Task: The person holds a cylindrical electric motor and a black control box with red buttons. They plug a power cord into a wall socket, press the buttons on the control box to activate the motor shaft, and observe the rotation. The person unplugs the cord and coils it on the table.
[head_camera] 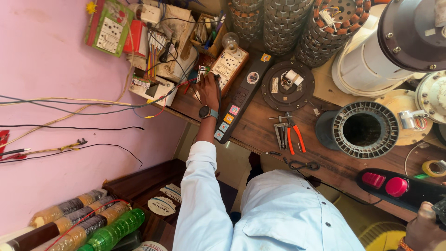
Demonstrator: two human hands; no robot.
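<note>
Overhead, the left hand (207, 91) reaches to the far left corner of the workbench (260, 130), fingers curled shut around a dark probe-like tool (218, 83) whose tip rests at the wooden switch-and-socket board (228, 67); the board lies beside the wall wiring, presumably to keep it near the supply; a long black panel (241, 100) lies just beside the wrist; red-handled pliers (293, 135) lie near the front edge, within reach; the right hand (425, 227), at the front right corner, touches a black unit with red buttons (399, 188); how far it is closed cannot be told.
</note>
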